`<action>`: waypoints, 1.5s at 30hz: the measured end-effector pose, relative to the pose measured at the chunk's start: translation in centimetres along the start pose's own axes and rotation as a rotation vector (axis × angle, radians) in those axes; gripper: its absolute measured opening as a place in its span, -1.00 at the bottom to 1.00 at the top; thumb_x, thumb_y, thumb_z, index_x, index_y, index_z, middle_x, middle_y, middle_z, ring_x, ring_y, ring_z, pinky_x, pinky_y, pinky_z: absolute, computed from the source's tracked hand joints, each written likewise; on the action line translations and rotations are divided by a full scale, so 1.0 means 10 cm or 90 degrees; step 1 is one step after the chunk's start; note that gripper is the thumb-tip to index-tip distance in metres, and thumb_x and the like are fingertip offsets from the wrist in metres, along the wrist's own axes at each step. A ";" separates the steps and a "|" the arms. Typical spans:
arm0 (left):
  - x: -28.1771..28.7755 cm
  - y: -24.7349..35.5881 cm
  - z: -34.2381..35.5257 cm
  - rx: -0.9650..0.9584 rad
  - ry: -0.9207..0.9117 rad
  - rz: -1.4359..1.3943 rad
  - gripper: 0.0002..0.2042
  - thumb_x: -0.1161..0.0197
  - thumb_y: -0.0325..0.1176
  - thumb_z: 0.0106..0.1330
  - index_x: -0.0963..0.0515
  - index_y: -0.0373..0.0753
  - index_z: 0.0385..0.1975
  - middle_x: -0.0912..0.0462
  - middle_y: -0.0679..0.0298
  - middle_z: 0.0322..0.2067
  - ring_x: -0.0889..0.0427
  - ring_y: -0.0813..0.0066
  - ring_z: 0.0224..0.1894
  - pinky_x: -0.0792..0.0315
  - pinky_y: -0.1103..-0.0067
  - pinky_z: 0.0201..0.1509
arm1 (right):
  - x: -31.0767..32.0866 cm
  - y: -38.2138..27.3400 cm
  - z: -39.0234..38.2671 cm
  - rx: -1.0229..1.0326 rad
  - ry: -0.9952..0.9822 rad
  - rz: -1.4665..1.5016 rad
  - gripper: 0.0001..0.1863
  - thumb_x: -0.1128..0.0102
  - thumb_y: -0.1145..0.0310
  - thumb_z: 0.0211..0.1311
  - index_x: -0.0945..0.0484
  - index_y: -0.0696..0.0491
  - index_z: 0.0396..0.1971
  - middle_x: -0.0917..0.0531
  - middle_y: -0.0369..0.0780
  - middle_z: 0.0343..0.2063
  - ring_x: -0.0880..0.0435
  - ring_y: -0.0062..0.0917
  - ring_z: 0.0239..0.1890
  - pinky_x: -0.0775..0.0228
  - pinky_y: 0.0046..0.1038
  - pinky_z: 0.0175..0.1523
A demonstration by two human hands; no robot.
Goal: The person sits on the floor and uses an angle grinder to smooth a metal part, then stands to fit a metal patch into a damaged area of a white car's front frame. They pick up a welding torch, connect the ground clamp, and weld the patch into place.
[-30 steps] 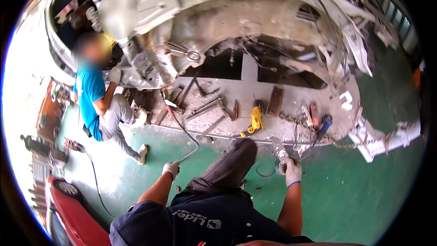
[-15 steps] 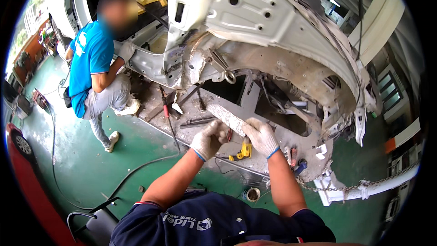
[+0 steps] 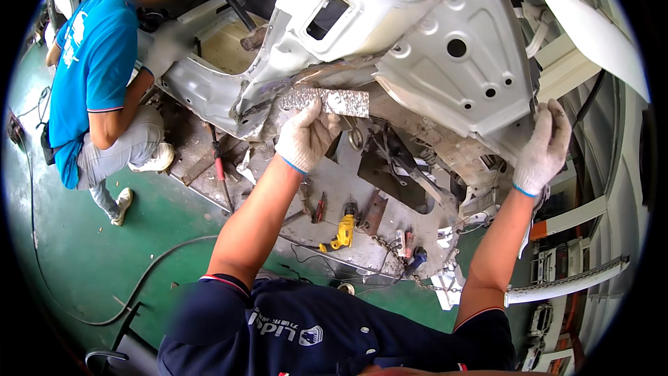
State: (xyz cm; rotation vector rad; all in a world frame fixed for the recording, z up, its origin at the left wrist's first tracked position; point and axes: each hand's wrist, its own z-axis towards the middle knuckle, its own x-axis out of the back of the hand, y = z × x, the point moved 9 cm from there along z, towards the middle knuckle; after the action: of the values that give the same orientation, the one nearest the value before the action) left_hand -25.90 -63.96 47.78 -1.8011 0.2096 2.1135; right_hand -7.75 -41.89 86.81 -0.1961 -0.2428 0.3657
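My left hand (image 3: 305, 136), in a white work glove, holds a flat grey metal strip (image 3: 327, 101) up against the underside of a bare white car body shell (image 3: 417, 35). My right hand (image 3: 545, 146), also gloved, rests with fingers spread on the edge of the shell's panel at the right. Both arms reach upward from the lower edge.
Another person in a blue shirt (image 3: 94, 76) crouches at the left by the shell. On the metal plate (image 3: 334, 188) below lie a yellow tool (image 3: 342, 231), pliers and chain. A black hose (image 3: 139, 285) curves over the green floor. A white bumper strip (image 3: 567, 282) lies at right.
My view has tipped upward and closer to the shell. Both hands rose from the plate; the left lifted the metal strip to the shell, the right let go and moved to the panel edge.
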 end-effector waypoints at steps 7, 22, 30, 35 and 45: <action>-0.21 0.04 0.30 -0.025 -0.144 -0.027 -0.70 -0.12 -0.27 0.61 -0.48 -0.25 0.21 -0.72 0.15 -0.01 -0.71 0.32 -0.14 -0.58 0.39 -0.09 | -0.23 -0.05 -0.21 0.319 0.085 -0.200 -0.77 -0.14 0.49 0.42 -0.71 0.21 -0.06 -0.73 -0.09 -0.09 -0.67 -0.26 -0.01 -0.53 -0.28 0.15; -0.23 0.04 0.39 -0.073 -0.072 -0.030 -0.74 -0.15 -0.29 0.59 -0.50 -0.27 0.12 -0.71 0.18 -0.14 -0.64 0.38 -0.24 -0.50 0.38 -0.06 | -0.25 0.02 -0.26 0.275 0.121 -0.244 -0.74 -0.11 0.43 0.45 -0.70 0.24 -0.07 -0.70 -0.06 -0.06 -0.66 -0.29 0.01 -0.53 -0.28 0.16; -0.36 0.07 0.34 -0.082 -0.113 -0.036 -0.73 -0.14 -0.28 0.58 -0.51 -0.29 0.12 -0.72 0.16 -0.11 -0.64 0.36 -0.21 -0.49 0.37 -0.05 | -0.24 0.05 -0.26 0.234 0.140 -0.209 -0.73 -0.10 0.43 0.45 -0.71 0.25 -0.06 -0.69 -0.06 -0.05 -0.65 -0.29 0.03 -0.51 -0.29 0.20; -0.30 0.06 0.36 -0.076 -0.125 -0.061 -0.72 -0.14 -0.26 0.58 -0.53 -0.32 0.09 -0.72 0.14 -0.11 -0.64 0.36 -0.21 -0.49 0.37 -0.07 | -0.23 0.11 -0.25 0.220 0.136 -0.222 -0.72 -0.12 0.39 0.46 -0.68 0.24 -0.03 -0.68 -0.07 0.02 -0.67 -0.32 0.06 -0.52 -0.28 0.24; -0.25 0.07 0.36 -0.084 -0.082 -0.058 -0.75 -0.18 -0.32 0.57 -0.53 -0.37 0.05 -0.73 0.10 -0.14 -0.66 0.34 -0.27 -0.53 0.41 -0.13 | -0.25 0.09 -0.27 0.232 0.136 -0.224 -0.70 -0.09 0.39 0.47 -0.65 0.25 0.00 -0.66 -0.04 0.03 -0.66 -0.28 0.08 -0.51 -0.26 0.26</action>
State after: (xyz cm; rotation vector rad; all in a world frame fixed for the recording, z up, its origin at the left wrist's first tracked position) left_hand -29.16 -63.85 50.82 -1.7016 -0.0451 2.2137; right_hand -9.58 -42.37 83.54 0.1662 0.0050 0.0338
